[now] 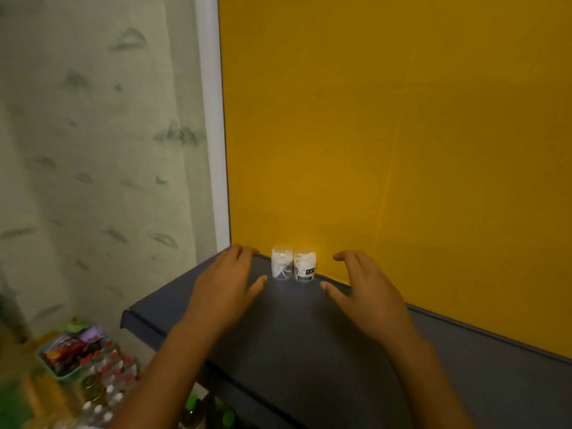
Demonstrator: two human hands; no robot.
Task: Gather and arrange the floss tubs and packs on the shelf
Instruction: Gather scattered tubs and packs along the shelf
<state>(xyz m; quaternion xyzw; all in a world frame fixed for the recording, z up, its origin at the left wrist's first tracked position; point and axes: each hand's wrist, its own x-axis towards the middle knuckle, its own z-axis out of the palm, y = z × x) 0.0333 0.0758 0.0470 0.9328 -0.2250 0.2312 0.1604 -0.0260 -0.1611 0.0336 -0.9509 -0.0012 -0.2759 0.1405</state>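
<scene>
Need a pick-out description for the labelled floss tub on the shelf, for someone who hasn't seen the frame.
Find the yellow back panel and follow its bottom edge to the dark grey shelf. Two clear floss tubs stand there side by side; the labelled tub is the right one, its neighbour shows no label.

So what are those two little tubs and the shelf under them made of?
The two tubs look like clear, glossy plastic: the white floss picks inside show through the walls. The shelf has a matt dark grey surface with no shine; perhaps painted board or metal, but the picture cannot settle which.
</scene>
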